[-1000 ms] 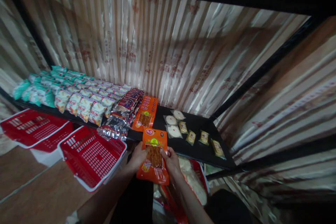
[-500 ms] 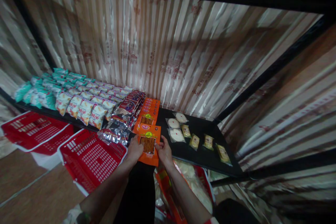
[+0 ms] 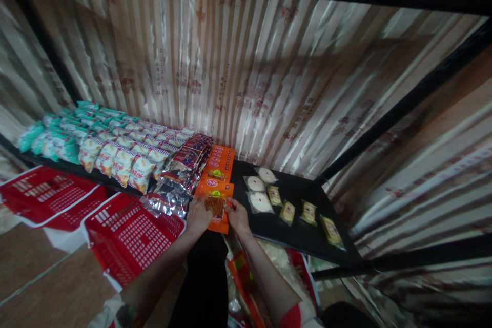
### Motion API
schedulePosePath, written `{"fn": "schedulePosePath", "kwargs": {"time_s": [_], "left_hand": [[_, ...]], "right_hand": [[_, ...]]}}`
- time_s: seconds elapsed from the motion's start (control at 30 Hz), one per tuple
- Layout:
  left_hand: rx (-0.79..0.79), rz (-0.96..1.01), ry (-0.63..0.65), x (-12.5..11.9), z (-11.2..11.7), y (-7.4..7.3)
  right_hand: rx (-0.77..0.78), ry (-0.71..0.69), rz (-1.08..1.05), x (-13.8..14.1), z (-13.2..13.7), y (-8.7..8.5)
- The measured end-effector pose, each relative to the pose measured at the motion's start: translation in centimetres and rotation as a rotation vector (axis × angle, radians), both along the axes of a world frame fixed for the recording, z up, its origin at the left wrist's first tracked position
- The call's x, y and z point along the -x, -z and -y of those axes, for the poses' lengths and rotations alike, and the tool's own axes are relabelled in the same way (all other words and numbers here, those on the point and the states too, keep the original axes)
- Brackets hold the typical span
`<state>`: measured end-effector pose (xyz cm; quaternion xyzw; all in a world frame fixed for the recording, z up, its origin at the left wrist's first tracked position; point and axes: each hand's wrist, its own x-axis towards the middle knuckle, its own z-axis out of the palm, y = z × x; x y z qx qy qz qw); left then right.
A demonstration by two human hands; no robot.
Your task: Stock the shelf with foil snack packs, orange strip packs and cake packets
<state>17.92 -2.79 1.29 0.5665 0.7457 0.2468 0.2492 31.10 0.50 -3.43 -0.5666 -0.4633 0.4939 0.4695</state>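
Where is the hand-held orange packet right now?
In the head view, the orange packet is below and left of centre, between the left hand and right hand at the front of the shelf, right of silvery packets.

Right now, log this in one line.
left hand: holding flat orange plastic packet | right hand: same packet | location: front edge, black shelf

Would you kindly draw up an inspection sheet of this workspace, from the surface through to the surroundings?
Surface: black shelf, holding rows of packets.
Things in hand: one orange packet, at the shelf's front edge.
Clutter: red baskets below the shelf; yellow packets loosely spaced on its right part.
Hands: left hand and right hand grip opposite sides of the orange packet.
Cables: nothing seen clearly.
Surroundings: patterned curtain behind the shelf.
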Motion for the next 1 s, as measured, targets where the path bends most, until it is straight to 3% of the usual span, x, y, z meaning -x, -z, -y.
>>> {"fn": "schedulePosePath", "kwargs": {"time_s": [0.23,0.73,1.0], "left_hand": [[-0.031,-0.187,0.036,-0.3,-0.7,-0.3],[-0.050,-0.218,0.086,0.3,-3.1,-0.4],[-0.095,-0.256,0.115,0.1,-3.4,0.0]], "right_hand": [[-0.025,0.037,0.026,0.3,-1.2,0.0],[-0.007,0.039,0.013,1.1,-3.5,-0.6],[-0.038,0.044,0.166,0.8,-4.6,-0.2]]}}
